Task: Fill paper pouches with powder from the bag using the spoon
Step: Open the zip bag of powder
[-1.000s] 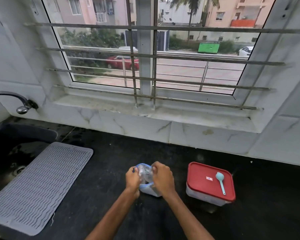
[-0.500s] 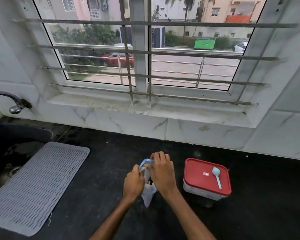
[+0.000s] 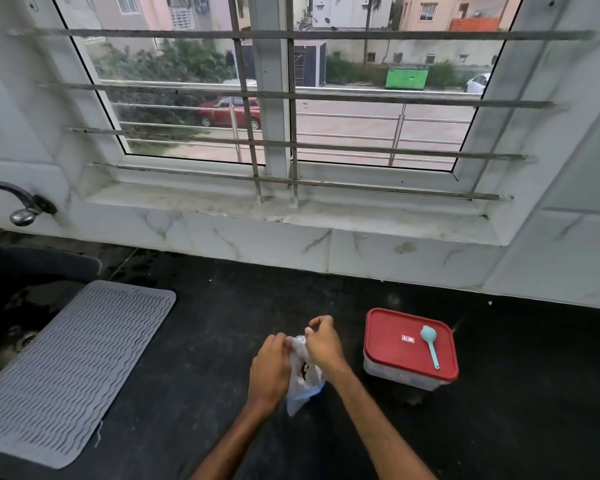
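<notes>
We hold the bag (image 3: 303, 377) over the near middle of the black counter (image 3: 201, 344). Our left hand (image 3: 270, 370) is clamped on its left side; our right hand (image 3: 323, 344) pinches its top edge between fingertips. The bag is thin, clear plastic with a blue lower edge. It hangs limp and creased, so we judge it soft and light, with no stiffness of its own. The film likely slips under dry fingers. We judge the mouth to be the correct place to take hold: one side in each hand, then spread apart. Gripping lower down would squeeze the contents upward. Whether the mouth is already open cannot be told.

The spoon (image 3: 429, 345) lies on the red lid (image 3: 395, 355) of the box (image 3: 400, 377), just right of the bag, untouched. No paper pouches are in view. A grey mat (image 3: 73, 362) lies well apart at the left, beside the sink (image 3: 11, 292).
</notes>
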Motion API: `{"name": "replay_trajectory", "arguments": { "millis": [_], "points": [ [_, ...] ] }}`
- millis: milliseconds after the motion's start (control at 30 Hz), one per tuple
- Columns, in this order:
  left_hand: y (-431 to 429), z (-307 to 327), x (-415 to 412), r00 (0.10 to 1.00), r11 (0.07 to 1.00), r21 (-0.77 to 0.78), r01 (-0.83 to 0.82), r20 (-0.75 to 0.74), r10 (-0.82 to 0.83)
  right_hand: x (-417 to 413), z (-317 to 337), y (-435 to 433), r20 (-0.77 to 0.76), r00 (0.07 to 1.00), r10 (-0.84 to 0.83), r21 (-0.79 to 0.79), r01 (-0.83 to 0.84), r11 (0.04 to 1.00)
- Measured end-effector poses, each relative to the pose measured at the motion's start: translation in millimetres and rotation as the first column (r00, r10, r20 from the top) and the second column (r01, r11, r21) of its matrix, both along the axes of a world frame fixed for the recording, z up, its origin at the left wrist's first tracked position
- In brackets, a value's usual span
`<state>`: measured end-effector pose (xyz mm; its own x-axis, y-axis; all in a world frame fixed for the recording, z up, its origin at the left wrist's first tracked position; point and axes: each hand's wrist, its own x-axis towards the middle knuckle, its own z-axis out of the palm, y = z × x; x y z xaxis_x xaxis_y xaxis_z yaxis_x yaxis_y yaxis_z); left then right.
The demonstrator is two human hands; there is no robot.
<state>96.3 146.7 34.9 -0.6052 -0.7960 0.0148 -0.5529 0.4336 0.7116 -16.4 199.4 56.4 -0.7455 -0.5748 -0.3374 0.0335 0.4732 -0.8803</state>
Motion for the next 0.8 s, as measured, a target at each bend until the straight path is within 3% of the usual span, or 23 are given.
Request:
{"name": "replay_trajectory", "arguments": {
  "millis": [67, 133, 200, 233, 300, 367, 433, 500, 533, 600, 667, 700, 733, 800],
  "points": [
    [-1, -2, -5, 0.989, 0.967, 0.214, -0.138, -0.018, 0.145, 7, -3, 2, -0.324, 0.939, 0.119, 0.053, -0.107, 0.993],
    [-5, -9, -9, 0.973, 0.908, 0.364, -0.207, -0.025, 0.231, 17, -12, 10, -0.619, 0.731, 0.287, 0.174, -0.228, 0.958],
    [-6, -12, -10, 0.957, 0.846, 0.484, -0.224, -0.055, 0.284, 29, -17, 19, -0.768, 0.509, 0.390, 0.272, -0.292, 0.917],
    [-6, -13, -10, 0.954, 0.830, 0.515, -0.216, -0.071, 0.292, 32, -18, 22, -0.770, 0.475, 0.425, 0.307, -0.309, 0.900],
    [-5, -14, -9, 0.946, 0.810, 0.553, -0.198, -0.109, 0.305, 30, -19, 24, -0.693, 0.525, 0.494, 0.374, -0.323, 0.869],
    [-1, -13, -8, 0.924, 0.760, 0.619, -0.199, -0.139, 0.355, 26, -15, 23, -0.536, 0.680, 0.500, 0.382, -0.333, 0.862],
    [4, -10, -6, 0.911, 0.746, 0.642, -0.177, -0.181, 0.372, 22, -10, 23, -0.334, 0.863, 0.379, 0.276, -0.295, 0.915],
    [7, -7, -1, 0.927, 0.799, 0.594, -0.091, -0.243, 0.286, 13, -5, 21, -0.019, 0.988, 0.156, 0.130, -0.152, 0.980],
    [8, -4, 2, 0.940, 0.838, 0.546, -0.025, -0.272, 0.206, 9, -2, 20, 0.210, 0.977, 0.045, 0.067, -0.060, 0.996],
    [6, -4, 11, 0.967, 0.907, 0.406, 0.115, -0.255, -0.008, 2, 4, 19, 0.554, 0.830, -0.064, -0.019, 0.090, 0.996],
    [2, -8, 16, 0.978, 0.956, 0.217, 0.198, -0.110, -0.178, 0, 3, 20, 0.609, 0.791, -0.064, -0.060, 0.126, 0.990],
    [0, -8, 16, 0.976, 0.966, 0.136, 0.218, -0.027, -0.216, 1, 2, 21, 0.560, 0.827, -0.053, -0.058, 0.103, 0.993],
    [1, -7, 15, 0.976, 0.974, 0.077, 0.211, 0.036, -0.214, 2, -3, 22, 0.443, 0.896, -0.038, -0.035, 0.060, 0.998],
    [5, -4, 10, 0.995, 0.995, 0.039, 0.087, 0.051, -0.089, 9, -10, 24, 0.009, 0.999, 0.033, 0.022, -0.033, 0.999]
  ]
}}
